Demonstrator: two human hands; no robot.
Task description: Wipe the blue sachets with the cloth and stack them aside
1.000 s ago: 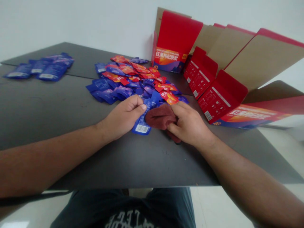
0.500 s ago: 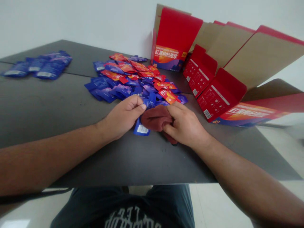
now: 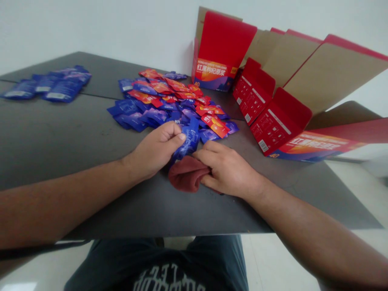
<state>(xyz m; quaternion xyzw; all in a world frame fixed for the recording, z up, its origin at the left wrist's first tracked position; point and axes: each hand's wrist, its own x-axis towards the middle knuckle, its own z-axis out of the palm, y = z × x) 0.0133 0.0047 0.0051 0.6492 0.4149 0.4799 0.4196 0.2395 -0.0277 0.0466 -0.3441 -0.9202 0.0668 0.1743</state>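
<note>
My left hand [image 3: 157, 151] pinches the top of a blue sachet [image 3: 187, 142] between thumb and fingers, just in front of a heap of blue and red sachets [image 3: 169, 101]. My right hand [image 3: 226, 169] is closed on a dark red cloth [image 3: 186, 178], which lies bunched on the grey table [image 3: 91, 137] under the sachet's lower end. The cloth covers the bottom of the sachet.
A separate row of blue sachets [image 3: 50, 85] lies at the far left. Open red cartons [image 3: 275, 117] with brown flaps stand and lie at the right, one upright box [image 3: 214, 72] behind the heap. The table's near edge runs just below my forearms.
My right hand has drawn the cloth down and to the left along the sachet, toward me. The left hand keeps the sachet in the same place.
</note>
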